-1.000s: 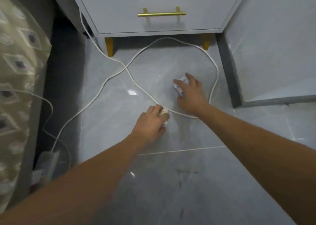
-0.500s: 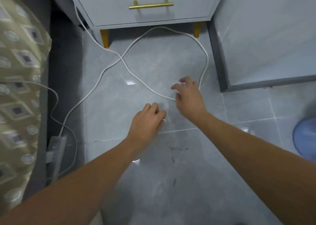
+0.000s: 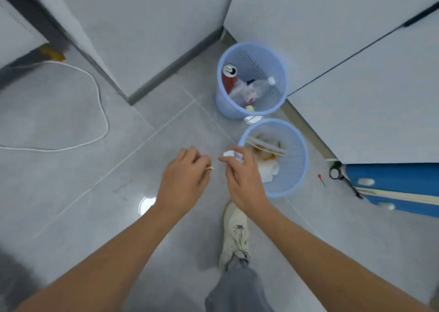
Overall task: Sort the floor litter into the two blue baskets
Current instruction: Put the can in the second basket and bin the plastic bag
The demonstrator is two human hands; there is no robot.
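Observation:
Two blue mesh baskets stand by the wall. The far basket [image 3: 281, 87] holds a red can, a clear plastic bottle and wrappers. The near basket [image 3: 297, 176] holds chopsticks, white tissue and brown scraps. My right hand [image 3: 242, 178] pinches a crumpled white paper ball [image 3: 234, 155] just left of the near basket's rim. My left hand [image 3: 184, 178] is curled round a small thin stick [image 3: 44, 168] whose pale tip pokes out toward the right hand. Both hands hover above the grey tile floor.
A white cable [image 3: 99, 102] loops over the floor at left. A small white scrap [image 3: 253, 119] lies between the baskets. A red-tipped pin [image 3: 321, 180], scissors [image 3: 342, 177] and a blue box [image 3: 394, 185] lie at right. My shoe [image 3: 235, 233] stands below the hands.
Both hands lifted off the floor near the cable, each with a small piece of litter, and the view swung right to the two baskets.

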